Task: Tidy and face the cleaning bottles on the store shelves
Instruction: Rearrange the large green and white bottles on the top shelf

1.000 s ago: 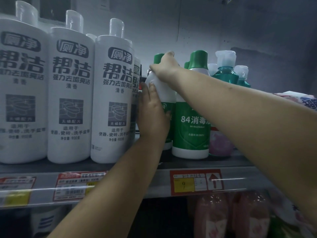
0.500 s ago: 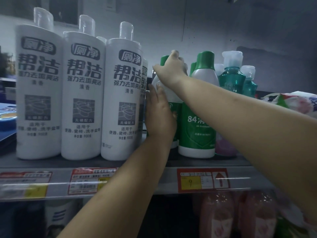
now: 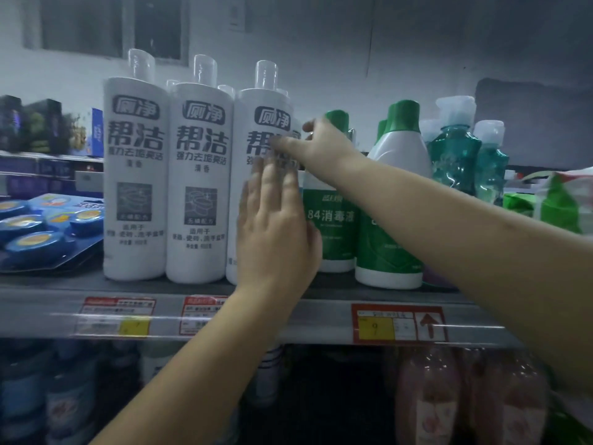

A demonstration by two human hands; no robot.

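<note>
White bottle (image 3: 256,175) under flat left hand (image 3: 276,232); right hand (image 3: 324,146) touches it.

A shop aisle: price tags (image 3: 399,324) line the shelf edge (image 3: 288,319) beneath rows of identical cleaning bottles (image 3: 200,175).

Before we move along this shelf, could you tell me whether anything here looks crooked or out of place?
The third white bottle leans slightly left against its neighbour. The two green-capped bottles are not level: one sits further back. No spills or damage show.
</note>
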